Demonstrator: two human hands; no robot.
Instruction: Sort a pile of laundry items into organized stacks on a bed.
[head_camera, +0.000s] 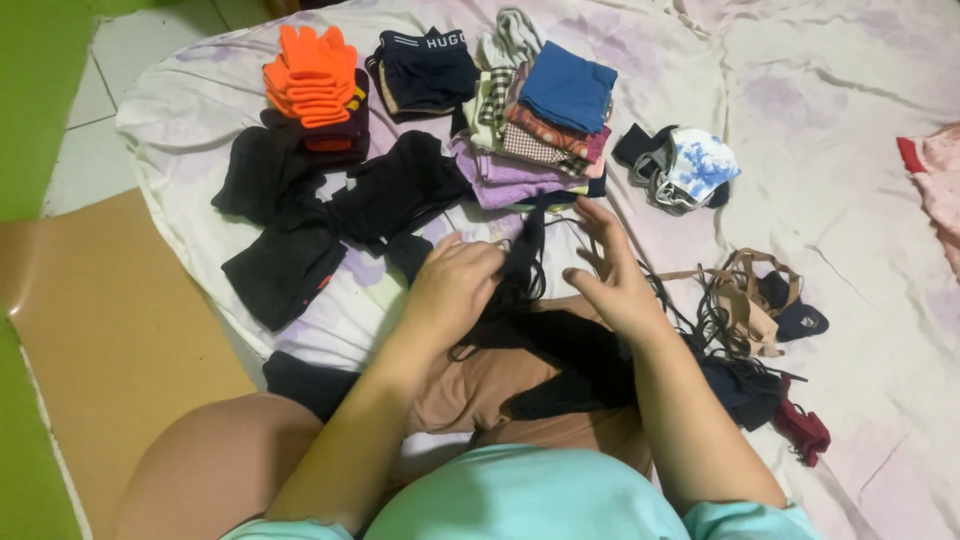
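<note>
Both hands work on a black strappy garment over a heap of underwear on the bed.

I see my left hand (455, 290) closed around the black garment (520, 300), lifted near me so its straps hang free; my right hand (612, 280) is open, fingers spread, beside it. Under them lies a brown piece (470, 390), partly hidden. Farther, black clothes (290, 220), then orange gloves (312, 75) and a folded stack (545, 120); the tangle (750, 300) on the right I cannot sort out.
</note>
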